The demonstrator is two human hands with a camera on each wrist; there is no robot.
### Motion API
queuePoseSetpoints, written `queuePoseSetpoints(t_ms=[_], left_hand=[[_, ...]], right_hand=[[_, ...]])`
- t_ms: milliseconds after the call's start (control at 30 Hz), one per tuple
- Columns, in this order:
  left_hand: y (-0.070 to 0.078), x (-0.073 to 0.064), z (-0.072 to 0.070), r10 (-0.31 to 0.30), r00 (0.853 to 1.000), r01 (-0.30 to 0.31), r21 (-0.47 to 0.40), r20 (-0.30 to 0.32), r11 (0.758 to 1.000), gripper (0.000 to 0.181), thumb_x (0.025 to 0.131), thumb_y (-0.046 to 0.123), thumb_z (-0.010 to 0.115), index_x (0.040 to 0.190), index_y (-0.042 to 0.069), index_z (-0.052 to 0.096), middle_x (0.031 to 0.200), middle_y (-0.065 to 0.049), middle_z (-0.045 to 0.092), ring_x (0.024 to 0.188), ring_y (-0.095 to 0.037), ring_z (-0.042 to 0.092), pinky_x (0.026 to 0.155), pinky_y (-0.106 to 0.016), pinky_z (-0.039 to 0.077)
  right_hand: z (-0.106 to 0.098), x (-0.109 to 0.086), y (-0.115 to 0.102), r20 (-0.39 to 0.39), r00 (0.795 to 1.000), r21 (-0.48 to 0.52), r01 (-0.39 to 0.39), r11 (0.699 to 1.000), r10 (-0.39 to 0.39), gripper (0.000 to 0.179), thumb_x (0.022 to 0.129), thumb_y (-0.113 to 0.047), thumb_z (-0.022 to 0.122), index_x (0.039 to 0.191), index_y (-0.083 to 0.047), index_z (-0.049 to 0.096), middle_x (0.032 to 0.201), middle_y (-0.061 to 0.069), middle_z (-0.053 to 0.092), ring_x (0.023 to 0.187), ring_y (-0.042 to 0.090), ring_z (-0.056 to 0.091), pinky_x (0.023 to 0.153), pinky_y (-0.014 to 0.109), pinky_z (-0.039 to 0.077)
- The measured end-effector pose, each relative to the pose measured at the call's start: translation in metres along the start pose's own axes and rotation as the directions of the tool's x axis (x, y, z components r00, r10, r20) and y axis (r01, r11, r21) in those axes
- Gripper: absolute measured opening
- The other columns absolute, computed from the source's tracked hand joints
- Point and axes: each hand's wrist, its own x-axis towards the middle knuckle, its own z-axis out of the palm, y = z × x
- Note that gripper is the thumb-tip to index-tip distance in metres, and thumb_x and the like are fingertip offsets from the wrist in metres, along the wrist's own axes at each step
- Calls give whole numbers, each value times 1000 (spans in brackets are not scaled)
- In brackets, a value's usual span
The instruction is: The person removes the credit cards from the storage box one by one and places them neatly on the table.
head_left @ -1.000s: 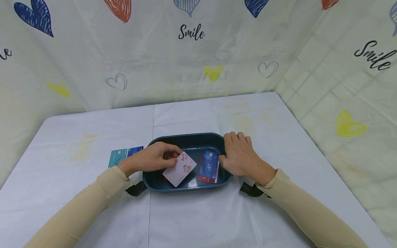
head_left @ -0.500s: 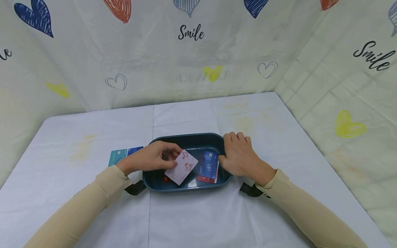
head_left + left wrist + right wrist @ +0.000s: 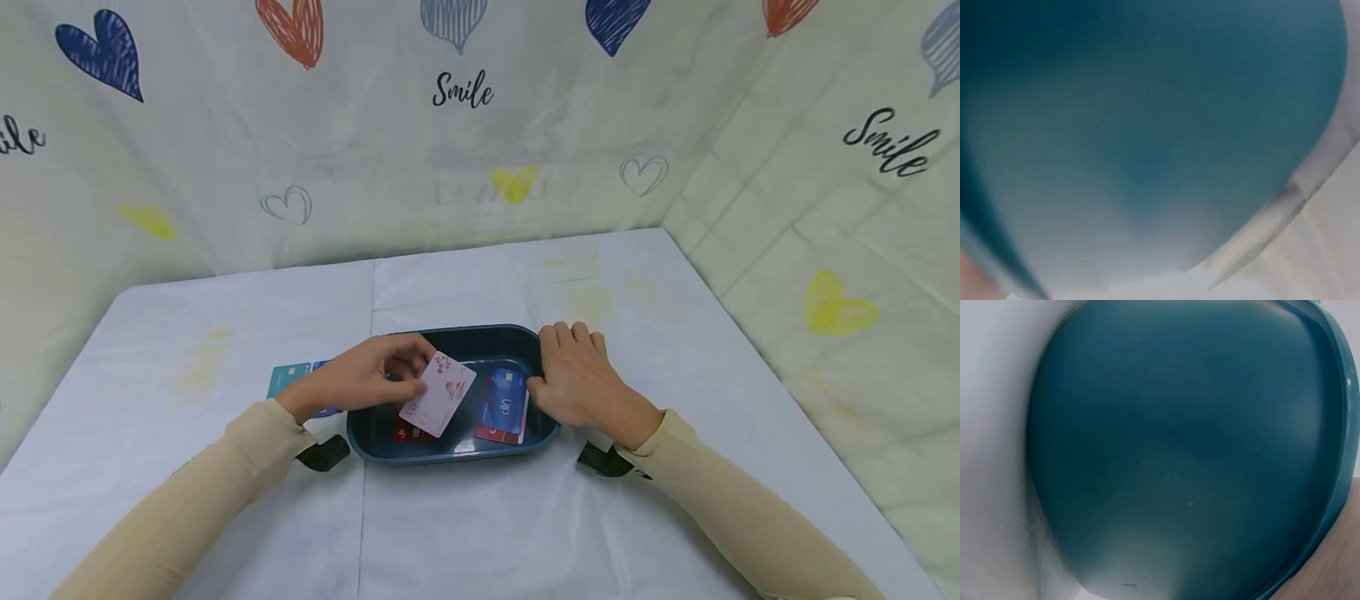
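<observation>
Above the left half of a dark teal tray, my left hand pinches a pale pink card by its left edge between thumb and fingers. The card is tilted and has a flower print. Beneath it a red card lies in the tray, partly covered. A blue VIP card rests on another red card in the tray's right half. My right hand grips the tray's right end, fingers over the rim. Both wrist views are mostly filled by the tray's outer wall.
Left of the tray, a teal card lies on the white-covered table, with a blue card beside it mostly hidden by my left hand. A cloth backdrop with hearts rises behind the table.
The pink card has risen slightly and turned more upright in my left hand, showing more of the red card beneath. My right hand stays on the tray. The head view has shifted a little.
</observation>
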Motion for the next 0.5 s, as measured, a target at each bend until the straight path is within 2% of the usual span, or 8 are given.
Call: queuePoseSetpoints(t_ms=[133, 333, 500], left_hand=[[2, -5, -3, 7, 1000, -7, -10, -24, 1000, 32, 96, 10, 67, 127, 9, 60, 110, -10, 67, 88, -17, 71, 74, -30, 63], [6, -13, -7, -48, 999, 48, -114, -2, 992, 37, 97, 10, 66, 132, 11, 54, 112, -14, 63, 90, -25, 71, 63, -42, 64], [10, -18, -10, -44, 999, 43, -104, -7, 994, 35, 98, 9, 65, 131, 12, 54, 109, -14, 63, 83, -25, 72, 63, -44, 64]], right_hand=[[0, 0, -1, 3, 1000, -3, -3, 1000, 3, 30, 92, -32, 59, 100, -5, 48, 90, 9, 43, 87, 29, 36, 75, 41, 23], [0, 0, -1, 5, 1000, -10, -7, 1000, 7, 31, 93, -32, 59, 101, -4, 48, 91, 9, 44, 88, 29, 36, 76, 42, 24], [0, 0, -2, 6, 1000, -10, -7, 1000, 7, 32, 93, -33, 59, 101, -4, 48, 91, 9, 44, 88, 30, 37, 76, 42, 25]])
